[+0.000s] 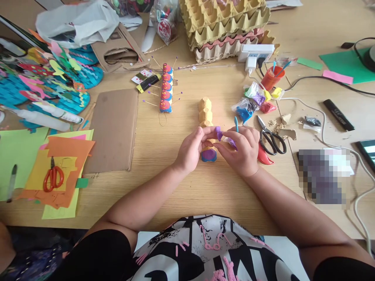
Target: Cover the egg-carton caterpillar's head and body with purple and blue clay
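Over a strip of egg-carton cups [205,105], both hands come close together. My left hand [191,150] has its fingers stretched toward a small lump of purple clay [218,134], which touches its fingertips. My right hand [244,150] is curled around a blue stick tool [236,124] and a packet with purple clay [230,143]. The strip's near cup [209,155] is covered in purple and blue; the middle cups are partly hidden by the fingers. Farther left stands a finished-looking red and blue caterpillar [166,89] with purple-tipped sticks.
Black-handled scissors [272,141], clay packets [245,111] and a red cup [271,79] lie to the right. Cardboard [113,130], coloured paper [67,195] and red scissors [53,177] are left. Egg trays [225,27] are stacked at the back.
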Motion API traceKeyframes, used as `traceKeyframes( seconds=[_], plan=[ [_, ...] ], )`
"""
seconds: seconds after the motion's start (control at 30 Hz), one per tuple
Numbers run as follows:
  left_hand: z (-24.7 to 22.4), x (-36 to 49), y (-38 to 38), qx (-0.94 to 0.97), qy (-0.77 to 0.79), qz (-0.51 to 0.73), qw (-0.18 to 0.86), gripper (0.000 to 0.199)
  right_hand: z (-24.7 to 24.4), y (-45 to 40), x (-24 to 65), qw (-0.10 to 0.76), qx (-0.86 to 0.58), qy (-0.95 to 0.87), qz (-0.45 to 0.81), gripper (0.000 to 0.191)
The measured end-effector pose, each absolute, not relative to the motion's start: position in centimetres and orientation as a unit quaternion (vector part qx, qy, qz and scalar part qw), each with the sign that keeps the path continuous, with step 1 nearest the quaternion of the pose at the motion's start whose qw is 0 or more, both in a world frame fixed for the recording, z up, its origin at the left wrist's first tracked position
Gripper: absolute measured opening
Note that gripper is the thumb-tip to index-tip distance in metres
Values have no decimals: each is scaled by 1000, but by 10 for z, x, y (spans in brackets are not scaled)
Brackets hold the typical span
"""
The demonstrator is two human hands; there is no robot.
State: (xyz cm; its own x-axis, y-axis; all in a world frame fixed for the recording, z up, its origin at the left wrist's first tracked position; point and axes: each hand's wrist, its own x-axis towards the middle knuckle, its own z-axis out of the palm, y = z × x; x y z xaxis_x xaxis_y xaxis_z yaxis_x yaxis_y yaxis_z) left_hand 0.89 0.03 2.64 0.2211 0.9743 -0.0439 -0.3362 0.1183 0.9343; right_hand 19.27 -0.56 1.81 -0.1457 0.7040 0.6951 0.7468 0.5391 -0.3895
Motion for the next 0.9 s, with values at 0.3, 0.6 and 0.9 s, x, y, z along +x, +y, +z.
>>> traceKeyframes(
  seconds=[0.3, 0.6, 0.9],
  plan=[
    [27, 6, -4, 529, 384, 507, 562, 45, 26, -3, 192, 553, -469, -656, 211, 16],
    [34, 6, -5, 538, 404, 522, 524, 38, 23, -5, 188, 569, -436, -592, 368, 20],
    [35, 11, -7, 547, 384, 496, 555, 31, 24, -6, 186, 571, -412, -626, 335, 15]
  ],
)
